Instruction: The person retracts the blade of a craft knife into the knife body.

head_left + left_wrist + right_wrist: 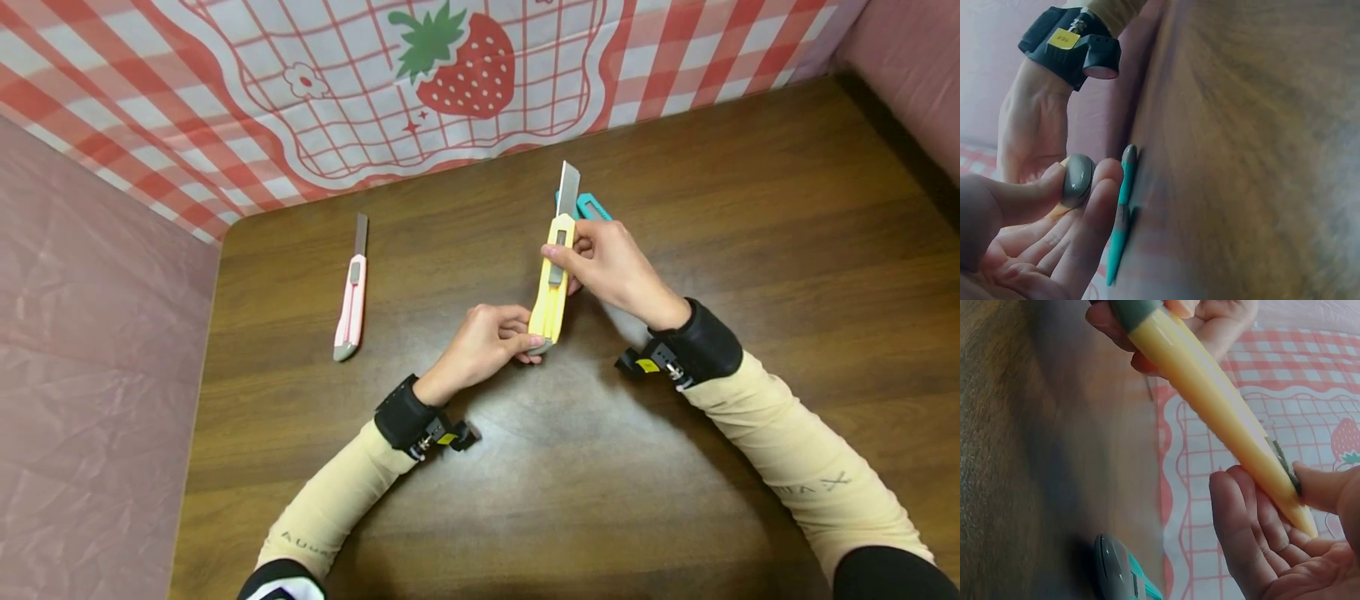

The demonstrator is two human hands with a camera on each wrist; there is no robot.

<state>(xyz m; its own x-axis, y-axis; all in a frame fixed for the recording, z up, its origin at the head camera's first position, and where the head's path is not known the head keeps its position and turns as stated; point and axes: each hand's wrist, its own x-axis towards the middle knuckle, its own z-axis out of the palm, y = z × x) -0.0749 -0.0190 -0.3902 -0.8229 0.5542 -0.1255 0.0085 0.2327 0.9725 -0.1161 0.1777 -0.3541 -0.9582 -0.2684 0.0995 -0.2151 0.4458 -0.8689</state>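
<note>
Both hands hold a yellow utility knife point(546, 312) tilted above the table, its wide grey blade point(568, 190) out at the far end. The left hand point(480, 346) pinches the grey end cap point(1077, 181) between thumb and fingers. Higher up, near the slider, the right hand point(611, 262) grips the body, thumb on its face and fingers behind, as the right wrist view shows. A teal utility knife point(592, 207) lies on the table behind the right hand, partly hidden; whether the teal parts belong to one knife or two, I cannot tell.
To the left, a pink utility knife point(351, 308) lies on the brown wooden table point(285, 450), blade out and pointing to the back. A red checked cloth with a strawberry point(472, 71) hangs along the back edge. Pink cloth point(82, 350) borders the left side.
</note>
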